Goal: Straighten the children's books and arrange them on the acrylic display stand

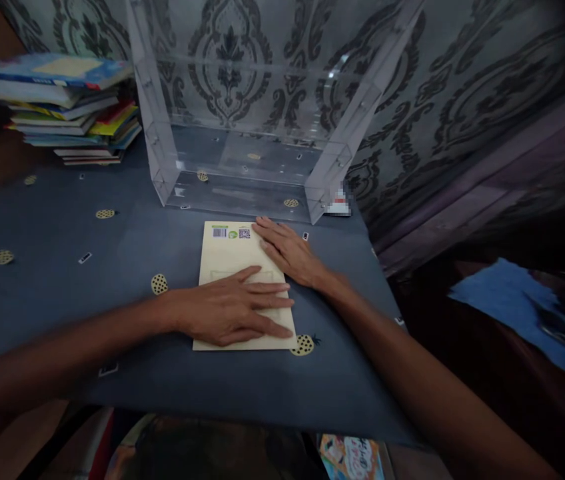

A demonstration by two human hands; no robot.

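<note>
A cream-coloured book (242,252) lies closed on the table with a barcode and a QR code near its far edge. Across its lower half rests my left hand (235,307), palm down with the fingers stretched and spread. My right hand (290,253) lies flat over the upper right edge of the same book, fingers extended and close together. Neither hand grips anything; both only touch the cover.
Behind the book stands a clear acrylic shelf (162,160). A stack of books (70,110) is at the back left of the blue-grey patterned table (62,287). Below the front edge shows a colourful book (352,457). Blue cloth (507,300) lies off to the right.
</note>
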